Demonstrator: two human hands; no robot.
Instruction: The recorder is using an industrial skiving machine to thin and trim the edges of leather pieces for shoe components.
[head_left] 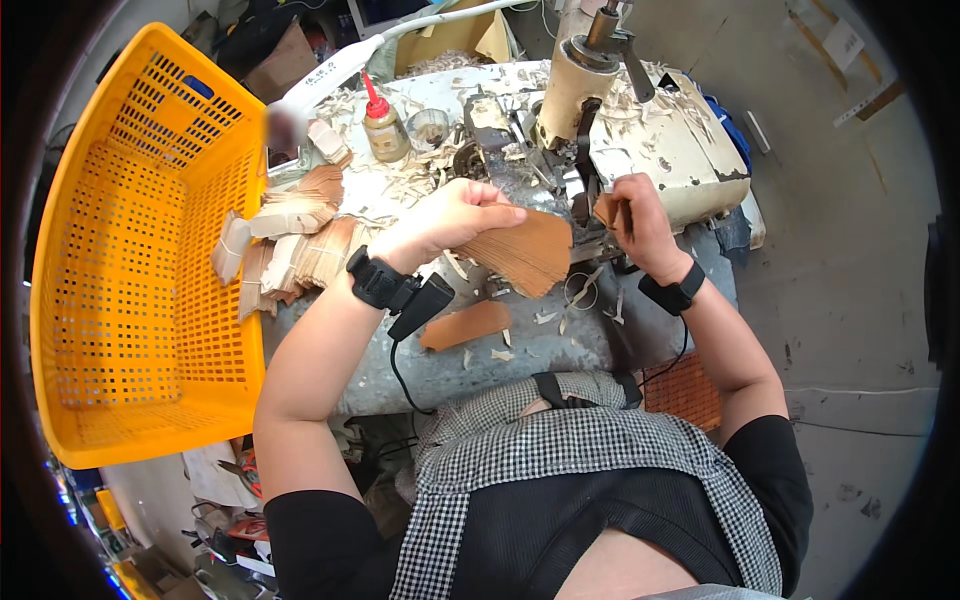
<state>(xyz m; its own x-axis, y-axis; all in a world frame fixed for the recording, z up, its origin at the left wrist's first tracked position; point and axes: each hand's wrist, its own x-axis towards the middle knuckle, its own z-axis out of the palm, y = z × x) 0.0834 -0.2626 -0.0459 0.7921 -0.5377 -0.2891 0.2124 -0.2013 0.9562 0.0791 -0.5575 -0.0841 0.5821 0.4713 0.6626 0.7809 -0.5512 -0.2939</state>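
Observation:
In front of the machine, my left hand [462, 216] grips a fanned stack of brown leather pieces [525, 252], the thumb lying along its top. My right hand [645, 228] is closed on a few small brown leather pieces [615, 214] beside the machine's working point. A single brown leather strip [467, 325] lies on the grey table nearer to me. A thin pale ring [581, 290], perhaps a rubber band, is just right of the fanned stack.
At the left stands a tall yellow plastic basket [215, 350]. Tied leather bundles [300, 255] are piled beside it. A red-capped bottle [385, 130], a small clear cup [429, 128], pale shavings and a white lamp [330, 75] surround the cream machine [565, 95].

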